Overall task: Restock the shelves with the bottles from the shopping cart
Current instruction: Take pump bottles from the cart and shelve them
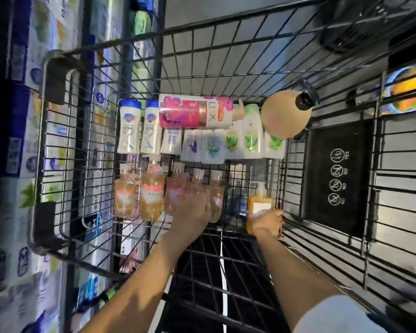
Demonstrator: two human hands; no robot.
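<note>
Looking down from the head into the black wire shopping cart (pixel 58 150), both hands reach for bottles. The left hand (pixel 190 212) wraps around a clear pink bottle (pixel 175 195) in the near row, likely to lift it out for the shelves. The right hand (pixel 265 223) grips an orange pump bottle (pixel 258 204) by the cart's right wall. Behind them lie white bottles (pixel 139 128) and a big pink Lux bottle (pixel 196 111) on top.

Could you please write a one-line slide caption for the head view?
Both hands reach into the wire shopping cart: left hand on a pink bottle, right hand gripping an orange bottle.
</note>
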